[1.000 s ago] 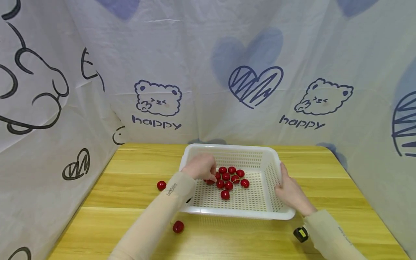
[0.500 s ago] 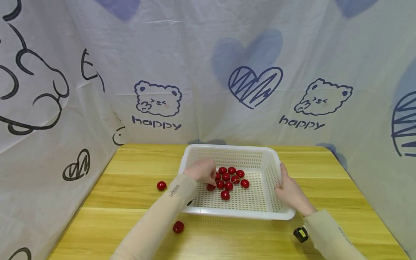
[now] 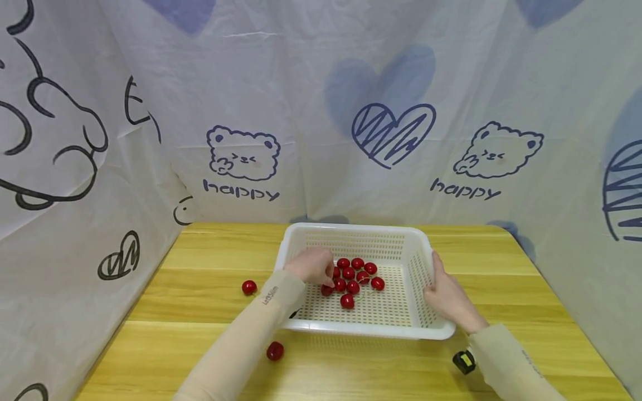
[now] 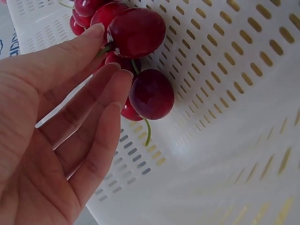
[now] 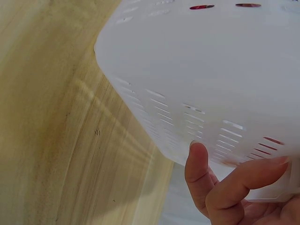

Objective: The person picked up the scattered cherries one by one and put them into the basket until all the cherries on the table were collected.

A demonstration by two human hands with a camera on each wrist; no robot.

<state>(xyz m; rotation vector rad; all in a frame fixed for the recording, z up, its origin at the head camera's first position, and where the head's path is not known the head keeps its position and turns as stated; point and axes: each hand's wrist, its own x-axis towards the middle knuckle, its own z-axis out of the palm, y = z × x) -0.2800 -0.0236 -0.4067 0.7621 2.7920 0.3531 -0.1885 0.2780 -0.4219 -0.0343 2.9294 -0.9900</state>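
A white slotted plastic basket (image 3: 361,328) sits at the middle of the table with several dark red cherries (image 3: 353,287) inside. My left hand (image 3: 312,265) reaches into its left part. In the left wrist view, the thumb and index finger pinch the green stem of a cherry (image 4: 137,33), while the other fingers extend beside a second cherry (image 4: 152,94). My right hand (image 3: 448,295) grips the basket's right side, thumb near the rim. From the right wrist view, bent fingers (image 5: 248,180) lie against the basket's outer wall (image 5: 197,70).
Two cherries lie outside the basket on the wooden table (image 3: 200,301): one on the left (image 3: 249,287), another nearer the front (image 3: 275,351). A small black object with a yellow label (image 3: 464,361) shows beside the right sleeve. A printed white cloth (image 3: 321,167) hangs behind the table.
My left hand has shifted slightly toward the front of the basket, and the cherry at its fingertips has moved with it. The right hand and basket stay put.
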